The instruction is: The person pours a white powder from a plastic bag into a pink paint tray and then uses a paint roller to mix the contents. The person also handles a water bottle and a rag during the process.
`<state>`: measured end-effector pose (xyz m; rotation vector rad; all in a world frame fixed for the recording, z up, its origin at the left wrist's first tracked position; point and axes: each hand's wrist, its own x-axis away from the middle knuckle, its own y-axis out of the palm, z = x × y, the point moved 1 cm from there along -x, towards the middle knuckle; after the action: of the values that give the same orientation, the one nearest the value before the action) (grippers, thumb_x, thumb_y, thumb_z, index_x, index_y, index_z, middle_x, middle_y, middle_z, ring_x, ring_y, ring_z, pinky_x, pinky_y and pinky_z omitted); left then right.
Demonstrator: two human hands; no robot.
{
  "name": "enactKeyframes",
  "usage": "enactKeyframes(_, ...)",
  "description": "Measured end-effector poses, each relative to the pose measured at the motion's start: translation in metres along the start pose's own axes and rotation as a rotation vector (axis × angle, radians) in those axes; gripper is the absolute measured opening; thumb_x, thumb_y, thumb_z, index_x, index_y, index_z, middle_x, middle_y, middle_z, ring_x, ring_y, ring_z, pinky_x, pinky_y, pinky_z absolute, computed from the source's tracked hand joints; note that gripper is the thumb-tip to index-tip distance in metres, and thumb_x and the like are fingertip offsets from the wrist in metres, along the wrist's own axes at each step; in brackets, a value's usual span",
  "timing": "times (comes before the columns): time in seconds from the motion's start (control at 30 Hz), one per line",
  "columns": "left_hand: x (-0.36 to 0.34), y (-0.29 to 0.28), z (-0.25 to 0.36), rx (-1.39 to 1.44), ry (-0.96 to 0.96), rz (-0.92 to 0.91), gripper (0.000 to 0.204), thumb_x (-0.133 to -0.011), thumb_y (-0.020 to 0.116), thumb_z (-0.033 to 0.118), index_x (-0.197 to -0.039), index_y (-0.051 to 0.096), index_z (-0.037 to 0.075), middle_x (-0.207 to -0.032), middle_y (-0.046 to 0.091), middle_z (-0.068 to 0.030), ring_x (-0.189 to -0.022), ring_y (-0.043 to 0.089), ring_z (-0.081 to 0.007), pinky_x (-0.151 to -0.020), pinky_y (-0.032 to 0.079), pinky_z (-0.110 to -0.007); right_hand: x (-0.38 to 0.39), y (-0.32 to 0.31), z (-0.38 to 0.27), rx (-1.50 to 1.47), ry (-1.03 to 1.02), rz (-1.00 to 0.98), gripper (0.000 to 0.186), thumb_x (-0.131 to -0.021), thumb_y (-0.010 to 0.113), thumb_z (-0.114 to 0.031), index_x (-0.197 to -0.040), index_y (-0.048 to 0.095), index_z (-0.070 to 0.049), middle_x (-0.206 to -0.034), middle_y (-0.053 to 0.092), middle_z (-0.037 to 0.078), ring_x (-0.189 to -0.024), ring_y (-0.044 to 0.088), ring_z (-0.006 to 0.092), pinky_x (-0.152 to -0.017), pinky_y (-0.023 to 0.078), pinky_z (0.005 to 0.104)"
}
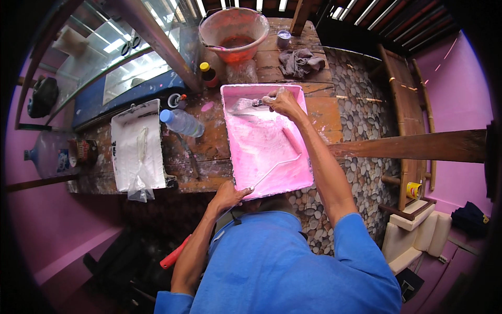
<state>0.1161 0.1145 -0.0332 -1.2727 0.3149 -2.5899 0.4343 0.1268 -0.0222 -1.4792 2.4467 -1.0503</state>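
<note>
A pink paint tray (269, 178) lies on the wooden table in front of me, its inside coated with pink and whitish paint. My left hand (229, 195) is closed at the tray's near left corner, around the wire frame of a paint roller (293, 141). The roller's pink sleeve rests in the tray, and its red handle (175, 253) sticks out below my left forearm. Over the far part of the tray, my right hand (283, 102) is closed on a small tool with a dark metal part (257, 103). Its exact kind is unclear. Paint smears the fingers of that hand.
Left of the tray are a water bottle (183, 123) with a blue cap and a white paint tray (125, 152) with a plastic bag. Beyond stand a yellow-capped bottle (209, 76), a bucket (234, 31) and a grey rag (300, 64). A wooden beam (413, 146) crosses at right.
</note>
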Motion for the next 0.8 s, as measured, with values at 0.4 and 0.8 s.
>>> enactKeyframes(0.4,-0.005,0.003,-0.005,0.101,0.01,-0.006,0.049,-0.078,0.069,0.04,-0.078,0.066,-0.008,-0.062,0.063,-0.0151,-0.051,0.063,-0.0197,-0.05,0.05,-0.034,0.005,-0.062,0.058,0.351,0.076,0.179,0.028,-0.076,0.063,-0.025,-0.068,0.066,0.001,-0.055,0.06,0.012,-0.049,0.056,0.0185,-0.053,0.045,0.0346)
enactKeyframes(0.8,-0.002,0.0,-0.004,0.137,0.012,0.019,0.048,-0.078,0.07,0.038,-0.081,0.065,-0.01,-0.064,0.063,-0.0147,-0.051,0.062,-0.0192,-0.05,0.05,-0.033,0.128,0.018,0.084,0.309,-0.007,0.713,0.021,-0.087,0.055,-0.018,-0.09,0.063,0.001,-0.084,0.062,0.022,-0.072,0.061,0.038,-0.064,0.047,0.0427)
